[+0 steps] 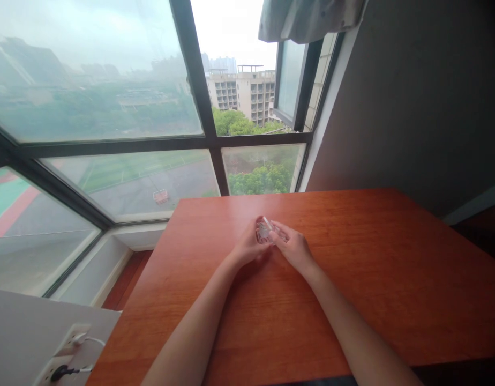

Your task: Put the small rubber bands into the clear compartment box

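A clear dish [264,235] was held over the far half of the reddish wooden table [372,279], left of the table's middle. It was cradled by the left hand [247,246], whose fingers and thumb were curled around its left side. A small white stick [267,222] was pinched between the thumb and fingers of the right hand [294,249] and slanted over the dish; whether the dish was touched by it could not be told. Whether the dish was rested on the table or lifted just off it could not be made out either. Beyond the table's far edge, trees [263,179] and pale buildings [253,96] were seen through a dark-framed window [212,141]. A grey curtain [307,20] was hung high beyond the table, near an opened pane [291,80]. The table's far right side was bordered by a grey wall [420,107]. Low to the left of the table, a white plug [79,339] and a black plug [60,373] were fitted into the wall.
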Demonstrator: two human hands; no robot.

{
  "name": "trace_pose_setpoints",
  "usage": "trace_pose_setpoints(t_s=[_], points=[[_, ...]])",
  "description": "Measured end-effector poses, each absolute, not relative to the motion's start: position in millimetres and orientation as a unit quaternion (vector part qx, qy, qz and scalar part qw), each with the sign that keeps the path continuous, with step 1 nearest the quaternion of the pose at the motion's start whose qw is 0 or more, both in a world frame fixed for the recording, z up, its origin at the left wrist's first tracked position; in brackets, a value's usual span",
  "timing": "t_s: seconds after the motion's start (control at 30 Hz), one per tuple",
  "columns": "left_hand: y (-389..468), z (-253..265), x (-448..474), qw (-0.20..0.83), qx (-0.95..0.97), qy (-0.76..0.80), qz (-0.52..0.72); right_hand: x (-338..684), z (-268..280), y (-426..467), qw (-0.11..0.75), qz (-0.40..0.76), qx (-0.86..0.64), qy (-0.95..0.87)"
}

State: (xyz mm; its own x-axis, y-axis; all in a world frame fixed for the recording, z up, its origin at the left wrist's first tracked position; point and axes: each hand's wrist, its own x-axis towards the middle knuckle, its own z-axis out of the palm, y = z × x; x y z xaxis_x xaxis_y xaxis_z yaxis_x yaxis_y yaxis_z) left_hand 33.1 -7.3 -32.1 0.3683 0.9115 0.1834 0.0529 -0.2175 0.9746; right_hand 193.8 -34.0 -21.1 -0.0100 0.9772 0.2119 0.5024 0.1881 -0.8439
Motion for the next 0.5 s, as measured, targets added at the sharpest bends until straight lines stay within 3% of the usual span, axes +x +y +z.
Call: trace_pose_setpoints(t_s=[0.1,0.3,0.5], points=[[-7,-28,28,0.509,0.647,0.384,0.418,199,-29,-28,0.452,0.345,-0.555,-0.607],[-8,-9,4,0.543,0.617,0.426,0.377,203,-35,-22,0.448,0.333,-0.612,-0.56],[-6,16,-45,0.455,0.654,0.504,0.333,201,-31,-25,0.429,0.317,-0.618,-0.578]])
